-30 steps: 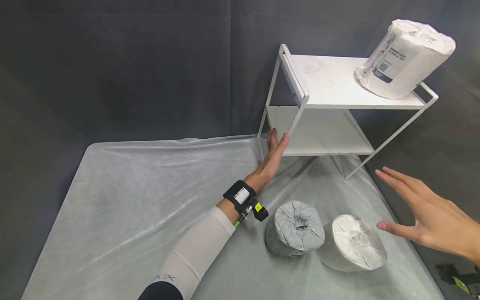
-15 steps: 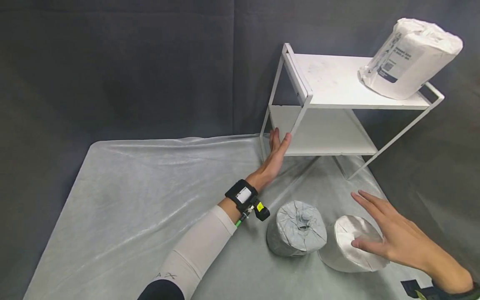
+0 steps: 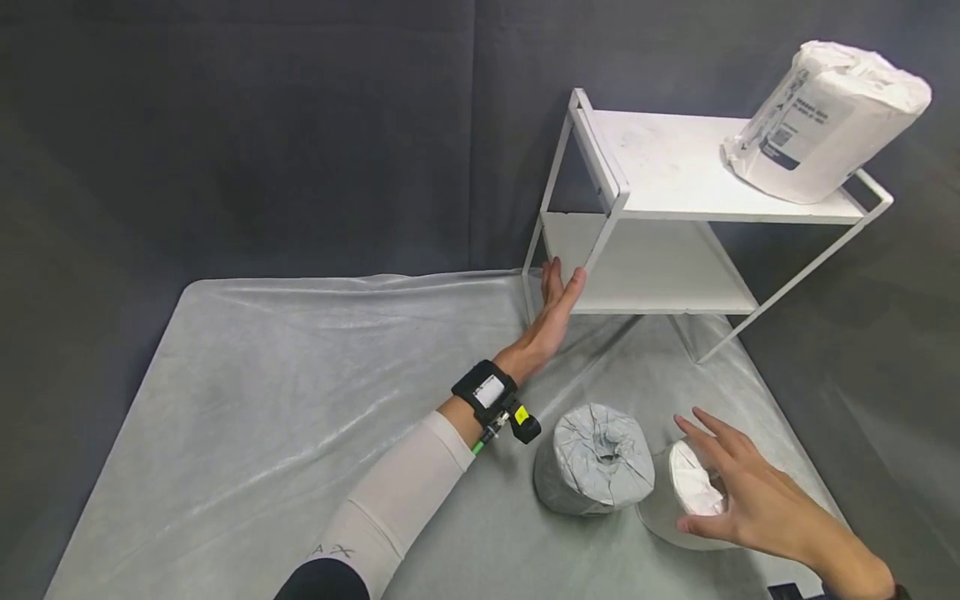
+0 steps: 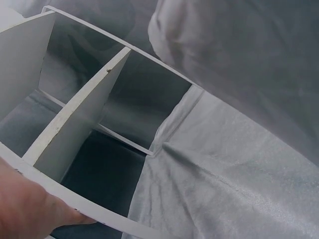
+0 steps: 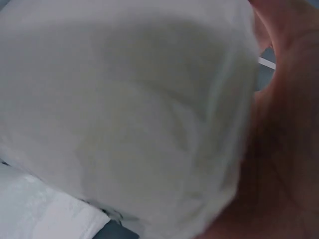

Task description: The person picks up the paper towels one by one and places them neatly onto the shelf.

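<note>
Right hand (image 3: 750,500) lowered onto white roll (image 3: 693,492), fingers spread

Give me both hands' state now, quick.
Left hand: open, straight fingers against the rack leg.
Right hand: open, spread over the white roll, not yet gripping.

A dark grey cloth backdrop (image 3: 262,125) hangs behind the bench (image 3: 247,400), which a pale, wrinkled, faintly shiny sheet covers under even light.
</note>
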Available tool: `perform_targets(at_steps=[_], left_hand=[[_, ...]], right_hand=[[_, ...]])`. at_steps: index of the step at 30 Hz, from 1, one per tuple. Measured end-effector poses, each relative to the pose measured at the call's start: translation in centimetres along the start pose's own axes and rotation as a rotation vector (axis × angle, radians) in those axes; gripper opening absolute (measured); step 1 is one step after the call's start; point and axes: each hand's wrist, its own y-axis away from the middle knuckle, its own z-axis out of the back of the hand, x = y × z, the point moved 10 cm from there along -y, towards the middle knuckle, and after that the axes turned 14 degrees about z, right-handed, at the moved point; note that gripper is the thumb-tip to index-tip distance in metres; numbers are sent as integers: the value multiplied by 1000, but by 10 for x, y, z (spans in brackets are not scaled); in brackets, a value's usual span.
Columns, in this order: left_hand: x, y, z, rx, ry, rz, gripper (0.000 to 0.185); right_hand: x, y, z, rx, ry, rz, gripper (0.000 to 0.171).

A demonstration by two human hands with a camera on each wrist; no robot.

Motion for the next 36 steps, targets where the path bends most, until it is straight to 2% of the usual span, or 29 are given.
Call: perform_targets(at_steps=[6,12,17,25,36], left_hand=[[1,-1,0,-7,4,2,95],[2,0,-1,-14,-4,7,96],[2,1,0,-11,-11,6,97],[1,1,0,-8,-12,13,96],[0,1,0,-9,-8,7,95]], right_hand=[[0,1,-6,23,-18,-33,124],[0,3,-13,76,-15,-62,131],[-1,3,-15,95,49,-93,128],[-1,2,-13,69,59,-110,118],[0,2,-10,25,49,-82,116]])
